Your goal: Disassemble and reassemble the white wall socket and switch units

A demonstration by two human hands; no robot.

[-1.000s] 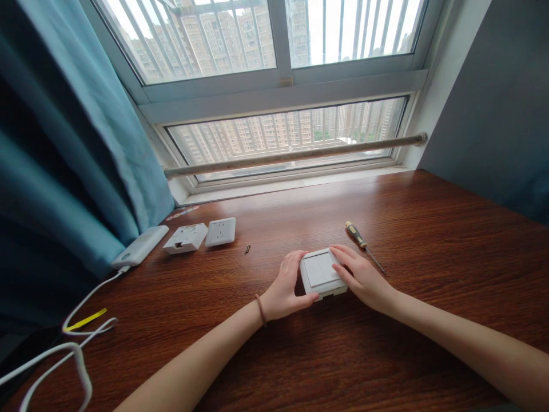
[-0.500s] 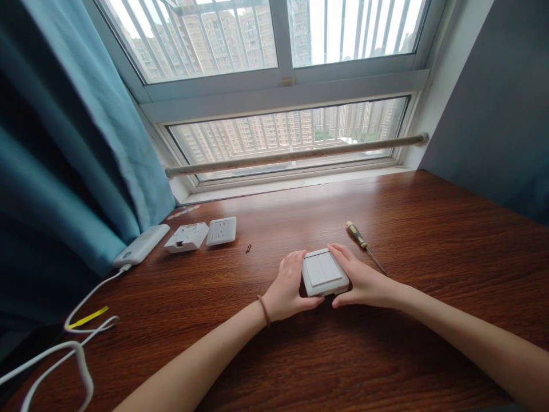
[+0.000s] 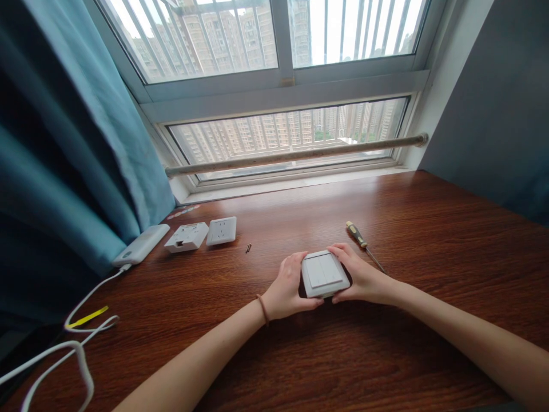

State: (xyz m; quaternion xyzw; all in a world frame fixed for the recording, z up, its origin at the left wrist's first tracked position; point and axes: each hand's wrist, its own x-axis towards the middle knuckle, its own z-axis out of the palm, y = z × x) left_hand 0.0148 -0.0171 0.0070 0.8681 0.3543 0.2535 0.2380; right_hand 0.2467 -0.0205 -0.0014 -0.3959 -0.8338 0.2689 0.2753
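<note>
A white wall switch with a panel of long rockers lies between my two hands, face up and slightly tilted. My left hand grips its left side, fingers at the far corner and thumb along the near edge. On the opposite side my right hand closes round the right edge, its thumb at the near right corner. The underside of the switch is hidden. Just beyond my right hand rests a screwdriver with a yellow and dark handle, its shaft pointing toward my wrist.
Small brass-coloured screws lie left of my hands on the wooden table. Farther left are a white socket plate, a white mounting box and a white power bank with a cable. A blue curtain hangs beside them.
The wall switch has shifted slightly and sits more level, with its near edge closer to my thumbs. My right thumb has moved up a little against it. The other things have stayed put.
</note>
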